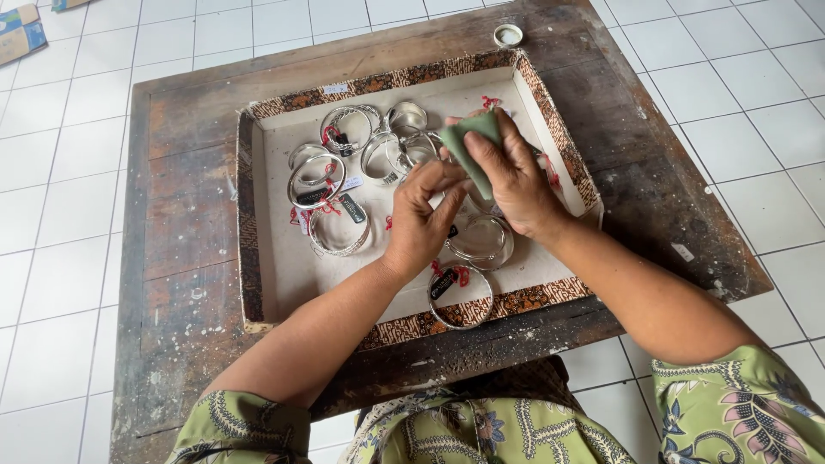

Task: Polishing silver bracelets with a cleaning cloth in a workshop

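Right hand fingers gripping green cloth over tray w/ silver bangles; left hand fingers closing on sth hidden, can't tell what, touching cloth.

Your right hand presses a sage-green cloth. The bangles shine silver, tied with red threads and black tags. The tray is cream inside, rimmed in brown batik. Your sleeves are olive-green with paisley florals, above a dark brown table and white floor tiles.

black tags on bangles
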